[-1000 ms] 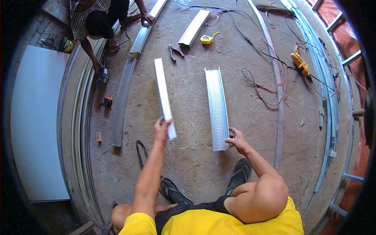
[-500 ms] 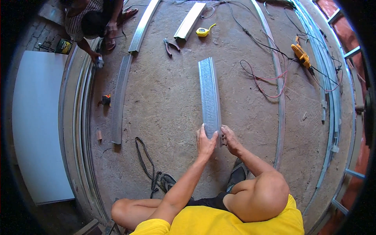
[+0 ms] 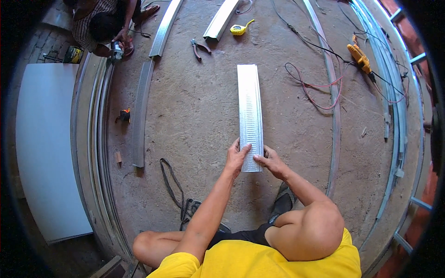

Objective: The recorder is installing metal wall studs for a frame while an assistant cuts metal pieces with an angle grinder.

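Observation:
A short length of ribbed metal channel (image 3: 250, 106) points away from me over the floor, its bright, knurled face turned up. My left hand (image 3: 238, 156) grips its left edge near the close end, with the thumb on top. On the opposite edge my right hand (image 3: 272, 162) is closed too, its thumb pressed on the ribbed face. The fingers of both hands are partly hidden under the channel. Another ribbed channel (image 3: 143, 111) lies on the floor to the left, end to end with a brighter one (image 3: 165, 30).
Pliers (image 3: 200, 49), a yellow tape measure (image 3: 239, 29) and a metal channel (image 3: 220, 21) lie ahead. A yellow power tool (image 3: 359, 58) with cables and long metal strips (image 3: 394, 116) lie right. At far left, a co-worker's hand (image 3: 121, 38) holds a grinder (image 3: 117, 50) beside a white panel (image 3: 46, 148).
The channel in my hands has tilted so its ribbed face shows more fully and brightly. My right thumb has come onto its top. The co-worker's second hand has come to the grinder.

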`<move>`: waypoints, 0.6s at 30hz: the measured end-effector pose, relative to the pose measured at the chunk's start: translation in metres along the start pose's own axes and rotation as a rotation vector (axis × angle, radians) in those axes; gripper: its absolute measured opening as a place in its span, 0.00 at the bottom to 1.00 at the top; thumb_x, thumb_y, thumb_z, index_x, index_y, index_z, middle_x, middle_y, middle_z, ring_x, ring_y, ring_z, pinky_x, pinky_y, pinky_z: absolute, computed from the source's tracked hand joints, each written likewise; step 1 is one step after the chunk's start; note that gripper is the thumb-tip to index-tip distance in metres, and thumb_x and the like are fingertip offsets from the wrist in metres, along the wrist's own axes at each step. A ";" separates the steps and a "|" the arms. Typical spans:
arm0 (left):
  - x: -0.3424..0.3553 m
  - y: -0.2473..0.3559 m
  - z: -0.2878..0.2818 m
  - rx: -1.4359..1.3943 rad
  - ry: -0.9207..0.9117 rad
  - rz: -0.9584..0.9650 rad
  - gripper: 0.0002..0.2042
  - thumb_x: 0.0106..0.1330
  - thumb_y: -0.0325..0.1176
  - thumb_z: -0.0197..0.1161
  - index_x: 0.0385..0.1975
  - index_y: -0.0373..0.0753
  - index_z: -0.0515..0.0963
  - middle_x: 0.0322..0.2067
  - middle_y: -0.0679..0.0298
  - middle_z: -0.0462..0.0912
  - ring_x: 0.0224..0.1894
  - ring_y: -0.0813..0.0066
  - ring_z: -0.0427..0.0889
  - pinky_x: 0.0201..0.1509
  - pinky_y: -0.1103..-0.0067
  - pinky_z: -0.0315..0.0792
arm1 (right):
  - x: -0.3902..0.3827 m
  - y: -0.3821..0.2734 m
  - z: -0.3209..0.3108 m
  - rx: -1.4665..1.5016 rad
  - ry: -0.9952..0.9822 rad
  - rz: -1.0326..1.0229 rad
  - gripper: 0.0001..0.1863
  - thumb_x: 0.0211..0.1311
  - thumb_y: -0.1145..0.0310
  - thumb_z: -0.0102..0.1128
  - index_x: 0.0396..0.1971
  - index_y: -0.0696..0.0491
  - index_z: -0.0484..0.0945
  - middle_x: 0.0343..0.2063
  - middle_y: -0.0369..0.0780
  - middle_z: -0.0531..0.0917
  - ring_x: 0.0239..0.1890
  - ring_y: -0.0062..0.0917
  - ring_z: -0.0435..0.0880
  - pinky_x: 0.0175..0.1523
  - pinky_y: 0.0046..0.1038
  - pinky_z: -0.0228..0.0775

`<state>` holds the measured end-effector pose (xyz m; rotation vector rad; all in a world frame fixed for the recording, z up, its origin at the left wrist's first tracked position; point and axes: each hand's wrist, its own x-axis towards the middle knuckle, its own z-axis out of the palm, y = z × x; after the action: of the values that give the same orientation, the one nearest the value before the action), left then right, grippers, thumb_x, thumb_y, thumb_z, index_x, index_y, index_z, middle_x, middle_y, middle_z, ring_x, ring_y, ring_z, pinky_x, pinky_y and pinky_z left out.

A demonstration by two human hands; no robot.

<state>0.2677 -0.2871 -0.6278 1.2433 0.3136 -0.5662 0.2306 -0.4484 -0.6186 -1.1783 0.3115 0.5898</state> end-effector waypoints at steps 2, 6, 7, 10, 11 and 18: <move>0.001 -0.001 -0.008 0.046 0.001 0.030 0.25 0.59 0.34 0.63 0.54 0.29 0.65 0.45 0.57 0.76 0.46 0.74 0.75 0.51 0.78 0.69 | -0.001 -0.013 -0.004 -0.231 -0.021 -0.014 0.33 0.56 0.63 0.62 0.57 0.63 0.58 0.43 0.43 0.76 0.44 0.27 0.75 0.50 0.30 0.68; 0.000 0.018 -0.037 0.019 -0.163 -0.100 0.27 0.59 0.33 0.63 0.57 0.31 0.64 0.47 0.61 0.76 0.47 0.75 0.74 0.52 0.80 0.68 | 0.003 -0.059 -0.007 -0.799 0.277 -0.252 0.37 0.54 0.56 0.62 0.58 0.59 0.57 0.48 0.50 0.71 0.48 0.38 0.74 0.53 0.36 0.66; 0.003 0.023 -0.046 0.058 -0.194 -0.156 0.27 0.58 0.33 0.64 0.57 0.32 0.65 0.48 0.63 0.75 0.48 0.76 0.74 0.52 0.80 0.68 | 0.006 -0.077 -0.010 -1.014 0.188 -0.454 0.37 0.52 0.58 0.63 0.59 0.57 0.58 0.48 0.48 0.71 0.48 0.38 0.73 0.52 0.35 0.67; 0.014 0.050 -0.057 0.286 -0.310 -0.080 0.26 0.58 0.34 0.64 0.56 0.33 0.67 0.46 0.64 0.76 0.46 0.76 0.74 0.52 0.80 0.68 | 0.028 -0.116 -0.016 -1.300 -0.025 -0.671 0.37 0.50 0.59 0.64 0.59 0.54 0.58 0.50 0.47 0.69 0.51 0.42 0.70 0.53 0.36 0.67; 0.024 0.045 -0.072 0.367 -0.365 -0.093 0.24 0.57 0.35 0.64 0.54 0.35 0.69 0.45 0.65 0.77 0.45 0.78 0.73 0.50 0.80 0.68 | 0.043 -0.122 -0.015 -1.423 -0.172 -0.707 0.37 0.51 0.57 0.63 0.59 0.53 0.59 0.50 0.47 0.69 0.53 0.41 0.69 0.55 0.36 0.65; 0.072 0.064 -0.106 1.435 -0.273 0.254 0.21 0.53 0.36 0.65 0.49 0.42 0.74 0.41 0.52 0.75 0.44 0.59 0.75 0.48 0.69 0.69 | 0.158 -0.080 -0.039 -1.783 -0.127 -0.696 0.37 0.57 0.44 0.49 0.62 0.51 0.56 0.60 0.44 0.63 0.64 0.36 0.57 0.66 0.43 0.44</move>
<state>0.3715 -0.1898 -0.6459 2.4815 -0.6169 -0.7378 0.4080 -0.4630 -0.6534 -2.7277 -0.9607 0.1874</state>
